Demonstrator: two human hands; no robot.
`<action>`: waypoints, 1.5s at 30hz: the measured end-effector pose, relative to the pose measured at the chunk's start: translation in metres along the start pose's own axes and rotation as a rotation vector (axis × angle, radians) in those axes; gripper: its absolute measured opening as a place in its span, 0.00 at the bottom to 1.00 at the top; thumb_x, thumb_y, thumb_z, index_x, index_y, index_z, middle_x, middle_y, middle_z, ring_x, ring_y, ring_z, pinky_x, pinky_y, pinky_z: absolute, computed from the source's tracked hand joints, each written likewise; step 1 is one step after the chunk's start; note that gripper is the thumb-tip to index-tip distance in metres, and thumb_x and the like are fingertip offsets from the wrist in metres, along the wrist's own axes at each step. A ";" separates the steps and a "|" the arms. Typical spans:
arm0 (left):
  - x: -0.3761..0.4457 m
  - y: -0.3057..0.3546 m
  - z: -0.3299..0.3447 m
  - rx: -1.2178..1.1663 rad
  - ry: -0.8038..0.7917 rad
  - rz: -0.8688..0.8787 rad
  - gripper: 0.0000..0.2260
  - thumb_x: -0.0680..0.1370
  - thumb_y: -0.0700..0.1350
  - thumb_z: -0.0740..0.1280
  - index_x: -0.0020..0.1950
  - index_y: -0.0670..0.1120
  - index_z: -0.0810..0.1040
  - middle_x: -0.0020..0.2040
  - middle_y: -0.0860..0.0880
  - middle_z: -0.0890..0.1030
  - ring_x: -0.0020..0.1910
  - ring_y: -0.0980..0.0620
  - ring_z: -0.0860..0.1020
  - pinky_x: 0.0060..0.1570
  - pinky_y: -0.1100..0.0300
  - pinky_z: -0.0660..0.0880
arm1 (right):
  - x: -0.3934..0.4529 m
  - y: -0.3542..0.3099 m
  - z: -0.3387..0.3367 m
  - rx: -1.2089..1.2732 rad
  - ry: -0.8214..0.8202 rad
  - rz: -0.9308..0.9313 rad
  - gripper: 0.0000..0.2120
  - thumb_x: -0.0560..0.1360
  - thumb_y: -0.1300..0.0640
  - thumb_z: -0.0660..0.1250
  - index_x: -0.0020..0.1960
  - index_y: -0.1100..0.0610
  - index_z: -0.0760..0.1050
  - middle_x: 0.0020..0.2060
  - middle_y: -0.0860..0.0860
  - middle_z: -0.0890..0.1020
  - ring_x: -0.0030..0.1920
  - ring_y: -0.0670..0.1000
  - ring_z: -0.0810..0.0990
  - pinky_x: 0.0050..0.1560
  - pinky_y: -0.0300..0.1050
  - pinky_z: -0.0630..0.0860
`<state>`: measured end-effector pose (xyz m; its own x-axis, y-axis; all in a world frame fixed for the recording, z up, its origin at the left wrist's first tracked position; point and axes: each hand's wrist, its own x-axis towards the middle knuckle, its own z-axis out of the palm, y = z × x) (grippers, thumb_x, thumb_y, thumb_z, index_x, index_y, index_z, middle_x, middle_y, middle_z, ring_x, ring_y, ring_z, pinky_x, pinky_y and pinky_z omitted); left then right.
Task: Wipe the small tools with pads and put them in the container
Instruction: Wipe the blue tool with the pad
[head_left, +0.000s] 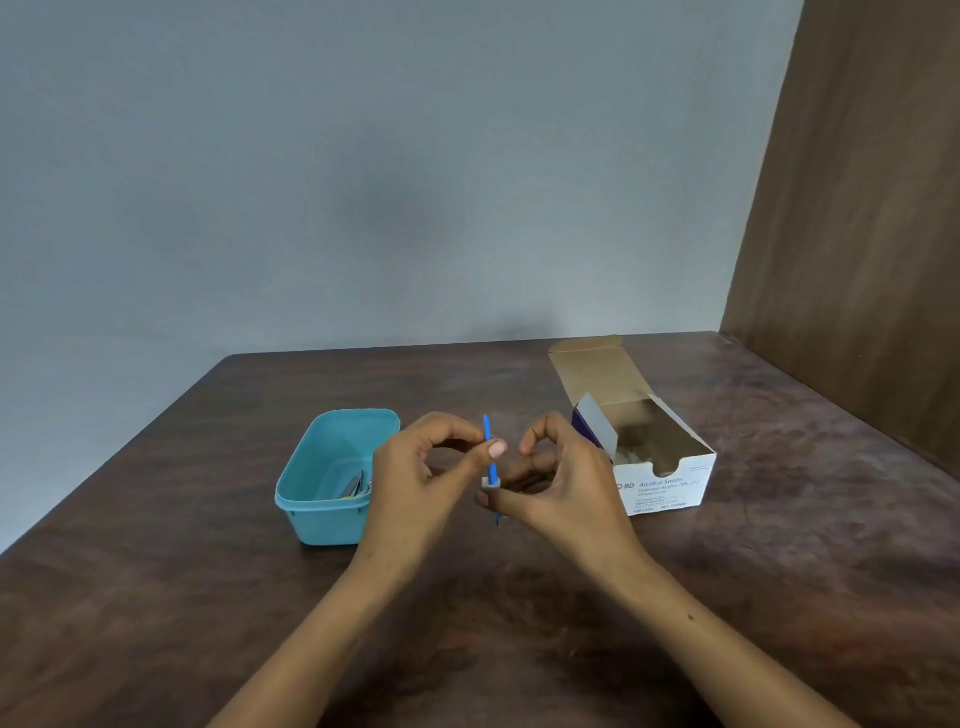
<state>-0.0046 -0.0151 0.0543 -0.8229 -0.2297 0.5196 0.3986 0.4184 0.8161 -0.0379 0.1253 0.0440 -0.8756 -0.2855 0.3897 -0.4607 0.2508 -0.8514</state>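
Dark brown wood-grain table (519, 623) with mottled worn patches under and around the hands, plain pale grey-blue wall (363, 182) beyond them, brown wooden panel (857, 234) rising upright to their far right, soft even light, faint shadows.

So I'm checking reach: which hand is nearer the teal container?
Left. The left hand overlaps the teal container's right edge; the right hand is farther right, by the swab box.

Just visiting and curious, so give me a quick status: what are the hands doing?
Left hand pinches blue tool upright. Right hand holds white pad around its lower shaft. Teal container at left, tools inside. Nothing in the way.
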 end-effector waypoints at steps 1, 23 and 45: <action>0.001 0.000 -0.001 -0.049 -0.004 -0.031 0.02 0.71 0.42 0.73 0.40 0.44 0.83 0.37 0.51 0.83 0.40 0.57 0.81 0.39 0.64 0.77 | 0.000 -0.001 0.000 0.022 0.000 -0.003 0.22 0.62 0.61 0.79 0.45 0.53 0.67 0.33 0.51 0.85 0.35 0.46 0.84 0.42 0.45 0.82; 0.000 0.002 -0.002 -0.487 -0.022 -0.366 0.09 0.64 0.44 0.73 0.41 0.41 0.85 0.42 0.40 0.85 0.42 0.47 0.84 0.41 0.62 0.81 | 0.004 -0.008 -0.020 0.451 -0.276 0.397 0.22 0.63 0.65 0.77 0.50 0.60 0.69 0.41 0.61 0.85 0.40 0.53 0.85 0.41 0.41 0.81; 0.002 0.000 -0.001 -0.521 -0.105 -0.371 0.10 0.73 0.45 0.68 0.47 0.41 0.83 0.47 0.43 0.86 0.47 0.48 0.84 0.46 0.60 0.81 | 0.004 -0.008 -0.013 0.813 -0.287 0.512 0.27 0.63 0.64 0.74 0.58 0.60 0.67 0.42 0.59 0.85 0.39 0.51 0.85 0.36 0.42 0.80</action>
<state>-0.0059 -0.0169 0.0554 -0.9685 -0.1788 0.1732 0.2022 -0.1594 0.9663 -0.0396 0.1339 0.0571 -0.8232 -0.5591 -0.0986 0.2947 -0.2723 -0.9160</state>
